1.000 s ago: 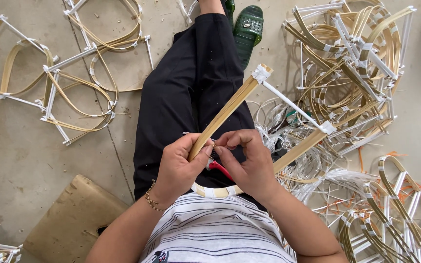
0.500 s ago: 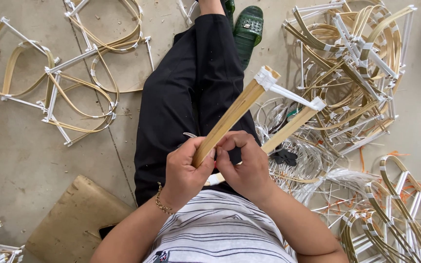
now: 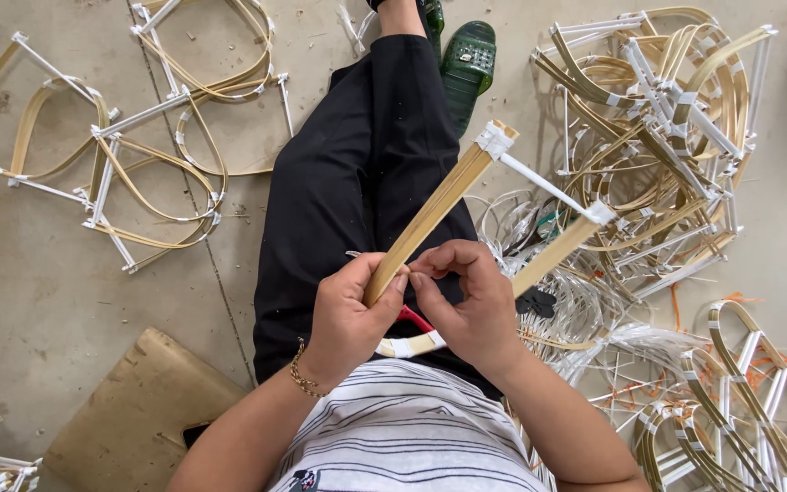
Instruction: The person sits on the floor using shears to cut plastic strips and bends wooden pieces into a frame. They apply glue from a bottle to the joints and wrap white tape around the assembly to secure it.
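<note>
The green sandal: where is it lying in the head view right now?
The green sandal lies on the floor at the top centre of the head view, just right of the person's black trouser leg and left of the big pile of bamboo frames.

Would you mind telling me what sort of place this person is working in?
Probably a home or small handicraft workshop, worked from the floor: bare concrete floor, heaps of finished bent bamboo-strip frames with white joints, and both hands, left hand and right hand, holding another bamboo-strip frame.
</note>
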